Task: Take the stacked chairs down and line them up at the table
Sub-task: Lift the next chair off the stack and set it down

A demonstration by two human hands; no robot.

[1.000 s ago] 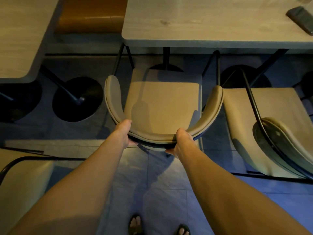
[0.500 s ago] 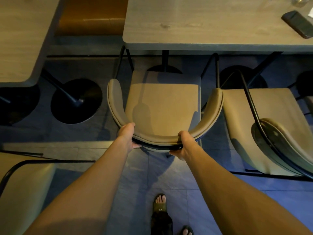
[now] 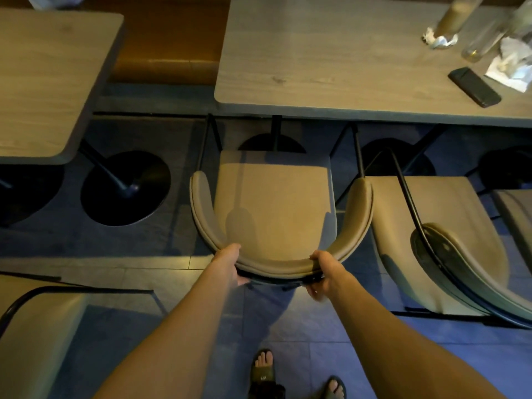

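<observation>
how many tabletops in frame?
2. A large grey wood-grain tabletop sits at the upper right, directly ahead of the beige curved-back chair held by both hands. A second grey wood-grain tabletop is at the upper left. More may lie outside the frame.

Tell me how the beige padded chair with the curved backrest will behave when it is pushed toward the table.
The beige padded chair will probably move as one stiff piece: left hand and right hand grip its curved backrest. Its thin black metal legs may scrape or catch on the tiled floor. Pushed from that high, it might tip forward.
</observation>
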